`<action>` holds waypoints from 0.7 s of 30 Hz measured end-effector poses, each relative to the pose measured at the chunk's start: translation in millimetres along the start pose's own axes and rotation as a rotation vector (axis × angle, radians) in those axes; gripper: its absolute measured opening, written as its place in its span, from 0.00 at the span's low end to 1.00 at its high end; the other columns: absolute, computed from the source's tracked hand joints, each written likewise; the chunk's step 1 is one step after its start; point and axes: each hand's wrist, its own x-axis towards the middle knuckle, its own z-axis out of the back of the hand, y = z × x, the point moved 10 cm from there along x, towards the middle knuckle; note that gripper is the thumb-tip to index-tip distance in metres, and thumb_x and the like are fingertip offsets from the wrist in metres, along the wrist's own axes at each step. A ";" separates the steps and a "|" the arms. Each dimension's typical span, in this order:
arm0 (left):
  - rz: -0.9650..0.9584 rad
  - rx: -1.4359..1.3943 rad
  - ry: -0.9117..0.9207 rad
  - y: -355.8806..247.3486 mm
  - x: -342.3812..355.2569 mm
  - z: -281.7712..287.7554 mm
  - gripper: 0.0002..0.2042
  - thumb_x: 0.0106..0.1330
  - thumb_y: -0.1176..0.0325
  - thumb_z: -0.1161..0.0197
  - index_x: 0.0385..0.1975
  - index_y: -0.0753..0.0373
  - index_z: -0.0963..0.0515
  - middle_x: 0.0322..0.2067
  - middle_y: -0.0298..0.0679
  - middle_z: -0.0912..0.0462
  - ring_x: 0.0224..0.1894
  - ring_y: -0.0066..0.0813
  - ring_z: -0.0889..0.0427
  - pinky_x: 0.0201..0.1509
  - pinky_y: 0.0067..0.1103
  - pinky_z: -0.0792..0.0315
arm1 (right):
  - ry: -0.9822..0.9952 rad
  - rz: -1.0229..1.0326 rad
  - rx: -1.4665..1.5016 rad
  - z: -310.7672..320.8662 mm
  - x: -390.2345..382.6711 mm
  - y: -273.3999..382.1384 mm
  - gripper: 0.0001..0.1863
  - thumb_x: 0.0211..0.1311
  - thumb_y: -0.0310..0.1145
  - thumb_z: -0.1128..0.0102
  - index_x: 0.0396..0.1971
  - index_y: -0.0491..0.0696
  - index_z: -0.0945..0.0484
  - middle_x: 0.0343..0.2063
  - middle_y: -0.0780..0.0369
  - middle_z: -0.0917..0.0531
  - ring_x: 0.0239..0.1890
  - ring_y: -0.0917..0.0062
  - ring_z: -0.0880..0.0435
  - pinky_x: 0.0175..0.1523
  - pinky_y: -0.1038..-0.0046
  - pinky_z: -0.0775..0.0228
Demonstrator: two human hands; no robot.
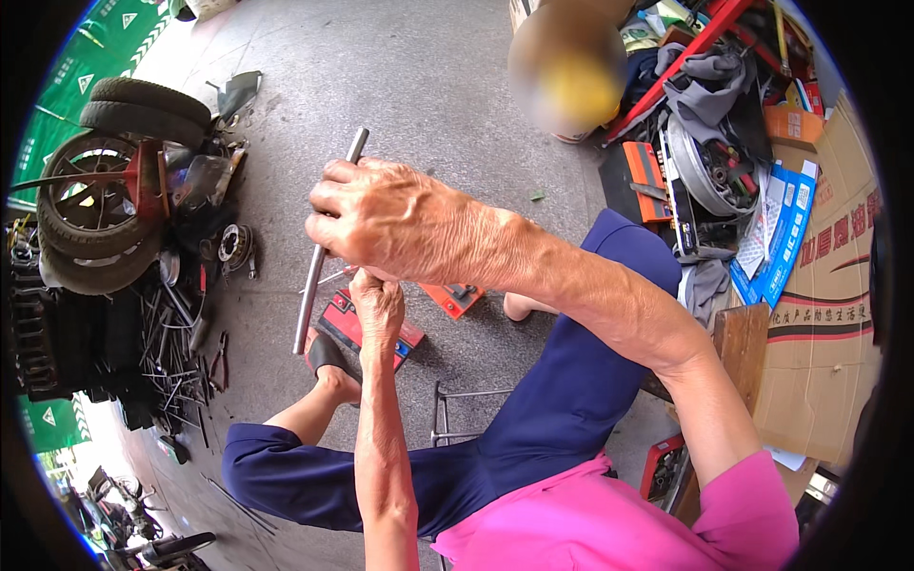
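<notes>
My right hand [371, 205] is wrapped round a straight grey metal bar [311, 303], which slants from beyond my knuckles down to the lower left. Just below it, my left hand [379, 293] is raised with its fingers curled in. Those fingertips are partly hidden under my right hand, so what they hold cannot be made out. A thin silver rod [335, 278] shows beside them. On the floor beneath my hands lie a red and black battery-like block [407, 335] and an orange one [454, 299], both partly covered by my hands and arms.
Tyres and a spoked wheel [90, 195] are stacked at the left, above a heap of metal tools [176, 357] and red-handled pliers [220, 362]. Cardboard [809, 352], a round metal rim [700, 171] and orange boxes [645, 176] crowd the right. A metal stool frame [441, 414] stands between my legs.
</notes>
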 end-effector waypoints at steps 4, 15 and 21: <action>-0.065 -0.021 0.039 -25.0 -24.6 -12.0 0.06 0.63 0.77 0.45 0.25 0.71 0.23 0.15 0.47 0.23 0.19 0.29 0.21 0.26 0.27 0.32 | 0.034 -0.025 0.089 19.2 -11.6 1.3 0.07 0.49 0.29 0.36 0.26 0.42 0.16 0.34 0.56 0.17 0.43 0.67 0.19 0.47 0.69 0.21; -0.023 0.169 0.187 21.2 -83.2 -29.3 0.22 0.60 0.69 0.34 0.52 0.70 0.31 0.47 0.52 0.22 0.49 0.52 0.22 0.53 0.36 0.31 | 0.253 -0.066 0.054 -17.7 -42.2 15.8 0.10 0.46 0.30 0.35 0.30 0.42 0.19 0.33 0.57 0.19 0.44 0.66 0.21 0.50 0.68 0.25; 0.033 0.194 0.092 16.1 -92.5 -16.5 0.20 0.63 0.65 0.32 0.50 0.70 0.27 0.41 0.41 0.18 0.43 0.31 0.20 0.50 0.27 0.28 | 0.267 -0.045 0.040 -14.8 -40.2 23.1 0.10 0.47 0.31 0.35 0.29 0.42 0.18 0.33 0.57 0.19 0.43 0.66 0.21 0.49 0.67 0.25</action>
